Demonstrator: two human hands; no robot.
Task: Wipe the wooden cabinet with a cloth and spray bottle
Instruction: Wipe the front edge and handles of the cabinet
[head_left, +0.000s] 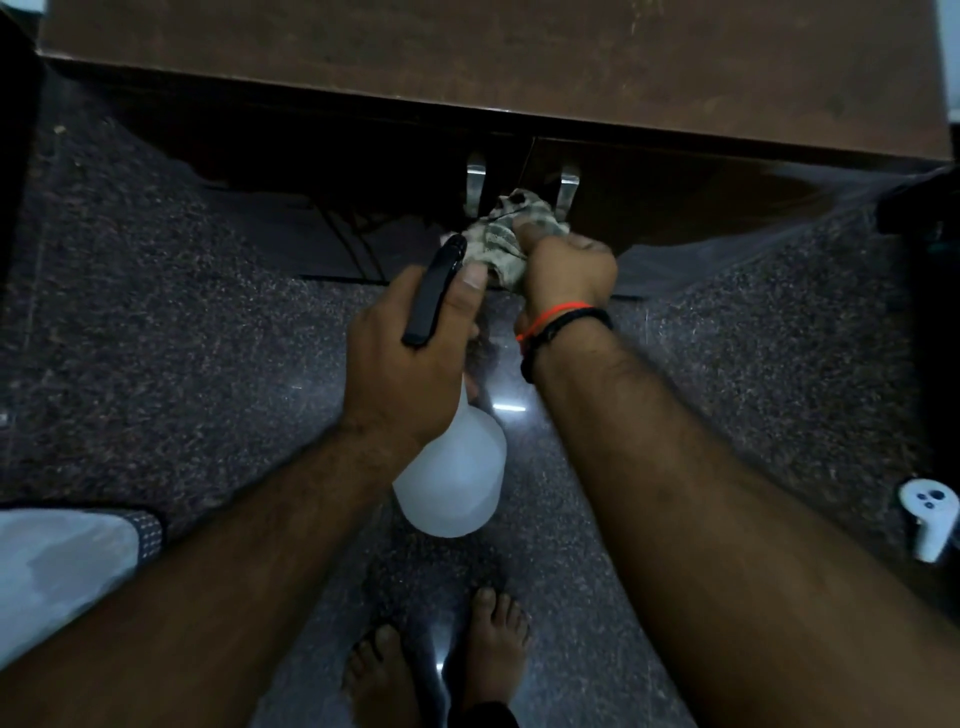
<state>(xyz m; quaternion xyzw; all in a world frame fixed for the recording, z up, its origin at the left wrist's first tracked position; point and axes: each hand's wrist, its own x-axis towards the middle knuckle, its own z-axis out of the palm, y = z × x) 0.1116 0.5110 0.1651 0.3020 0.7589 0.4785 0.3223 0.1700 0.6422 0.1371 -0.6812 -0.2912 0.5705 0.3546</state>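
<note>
- Dim, warm-toned picture overall; the dark brown wooden cabinet (467, 67) front, toward 12 o'clock, sinks into deep shadow.
- 2 small white glints on the speckled grey polished stone floor (208, 364), near centre and toward 6 o'clock.
- Wide-angle bending curves the edges at 3 and 9 o'clock.
- Soft, slightly smeared detail throughout.

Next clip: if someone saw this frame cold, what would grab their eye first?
Most likely the two forearms reaching in from below. The left hand grips a white spray bottle by its black trigger head at centre frame. Just above and right of it, the right hand, with orange and black wristbands, holds a crumpled cloth at the dark wooden cabinet front, between two metal door handles.
</note>
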